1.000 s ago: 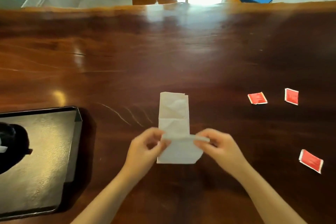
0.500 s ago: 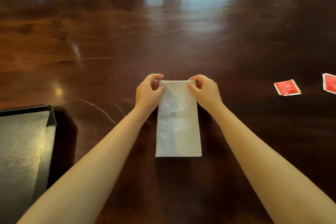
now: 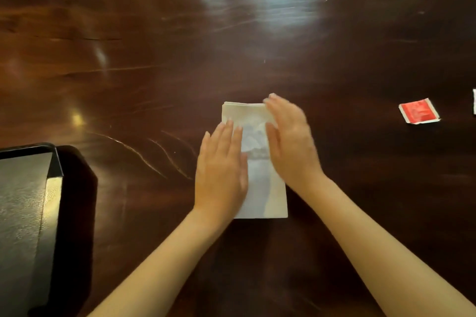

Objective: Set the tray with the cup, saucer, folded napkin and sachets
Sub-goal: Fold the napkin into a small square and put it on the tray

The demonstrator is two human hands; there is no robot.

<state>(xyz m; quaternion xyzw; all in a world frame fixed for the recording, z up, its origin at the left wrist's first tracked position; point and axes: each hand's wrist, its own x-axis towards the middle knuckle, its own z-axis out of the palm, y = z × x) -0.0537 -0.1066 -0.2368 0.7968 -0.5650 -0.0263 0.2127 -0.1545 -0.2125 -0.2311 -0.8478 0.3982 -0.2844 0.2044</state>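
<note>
Left hand (image 3: 221, 170) and right hand (image 3: 291, 144) flat, fingers spread, pressing folded napkin (image 3: 260, 188) at tabletop (image 3: 154, 72) centre; both blurred, napkin partly covered. Tray (image 3: 23, 201) at 9 o'clock, cropped. Red sachet (image 3: 418, 111) at 3 o'clock; second sachet (image 3: 474, 105) cut off. Cup, saucer out of frame.

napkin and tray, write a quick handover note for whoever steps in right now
Left hand: open, flat, on the left side of the napkin.
Right hand: open, over the napkin's far right part; blurred, contact unclear.
Napkin: folded into a narrow rectangle, lying on the wooden table, not on the tray.
Tray: at the left edge; only a bare corner shows. Cup and saucer are out of view.
Sachets: one red sachet on the table to the right.
Done: napkin folded.
Left: finish pressing it, move it and the sachets onto the tray.
</note>
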